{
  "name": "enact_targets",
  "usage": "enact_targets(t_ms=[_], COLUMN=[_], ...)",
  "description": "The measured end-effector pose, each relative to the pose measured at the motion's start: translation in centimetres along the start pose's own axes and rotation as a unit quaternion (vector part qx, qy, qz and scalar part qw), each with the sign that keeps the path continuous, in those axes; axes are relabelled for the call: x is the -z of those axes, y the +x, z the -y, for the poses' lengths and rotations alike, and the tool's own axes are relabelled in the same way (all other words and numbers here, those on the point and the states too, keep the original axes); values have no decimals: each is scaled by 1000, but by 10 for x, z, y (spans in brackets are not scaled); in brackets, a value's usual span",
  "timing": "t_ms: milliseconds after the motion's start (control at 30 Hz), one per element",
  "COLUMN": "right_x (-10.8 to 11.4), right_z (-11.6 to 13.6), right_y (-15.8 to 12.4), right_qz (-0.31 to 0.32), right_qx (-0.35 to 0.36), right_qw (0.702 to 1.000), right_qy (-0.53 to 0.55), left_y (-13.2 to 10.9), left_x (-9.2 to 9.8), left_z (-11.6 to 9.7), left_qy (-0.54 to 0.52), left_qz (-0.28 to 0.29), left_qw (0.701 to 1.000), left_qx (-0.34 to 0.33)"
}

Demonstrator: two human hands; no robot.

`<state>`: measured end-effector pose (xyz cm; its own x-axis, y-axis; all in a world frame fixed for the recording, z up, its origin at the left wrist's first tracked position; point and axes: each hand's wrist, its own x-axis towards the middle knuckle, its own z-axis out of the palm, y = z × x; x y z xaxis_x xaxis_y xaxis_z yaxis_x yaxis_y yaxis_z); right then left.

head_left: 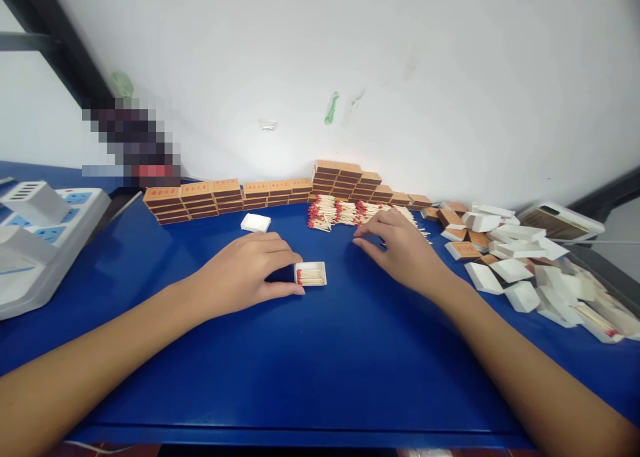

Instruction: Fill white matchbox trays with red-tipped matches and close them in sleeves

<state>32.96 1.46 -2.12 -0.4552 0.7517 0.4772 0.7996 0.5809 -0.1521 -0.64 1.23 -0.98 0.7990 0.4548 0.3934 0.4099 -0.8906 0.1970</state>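
My left hand (255, 267) grips the left end of a small white matchbox tray (311, 283) between thumb and fingers. The tray lies on the blue table, part filled with red-tipped matches (311, 276). To its right, my right hand (397, 244) hovers beside the loose match pile (345, 212). Its fingers are curved, with a small gap between thumb and forefinger and nothing visible there. Part of the pile is hidden behind that hand. Beyond my left hand sits a separate white tray (255, 222).
Closed matchboxes are stacked in a row (200, 197) along the wall. On the right lie jumbled white trays (520, 250) and brown sleeves (463, 250), near a pale phone-like object (563, 222). A white power strip (75, 244) with plugs stands on the left.
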Motion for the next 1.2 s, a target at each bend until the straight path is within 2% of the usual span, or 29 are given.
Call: enact_targets(t_ms=[100,300,467,667,967,1200], right_x=[-3,-7,-9,-7,-1,4], right_z=[-19,-37,-47,-50,-50,-54], right_y=[-1,2,3,5,3,3], right_qz=[21,18,27,58,75,64], right_qx=[-20,-61,-50,-34,-8,-8], right_qw=[999,994,994,993,994,996], right_qy=[-30,-89,-88,-97,-83,-67], left_y=[1,1,1,0,0,-1], left_x=[0,0,1,1,2,0], left_z=[-1,-1,-2,-1,-1,0], left_qy=[2,0,-2,-3,2,3], left_qz=[2,-4,-3,-7,-2,-8], left_qw=[1000,1000,1000,1000,1000,1000], left_qx=[-1,1,2,-2,1,-3])
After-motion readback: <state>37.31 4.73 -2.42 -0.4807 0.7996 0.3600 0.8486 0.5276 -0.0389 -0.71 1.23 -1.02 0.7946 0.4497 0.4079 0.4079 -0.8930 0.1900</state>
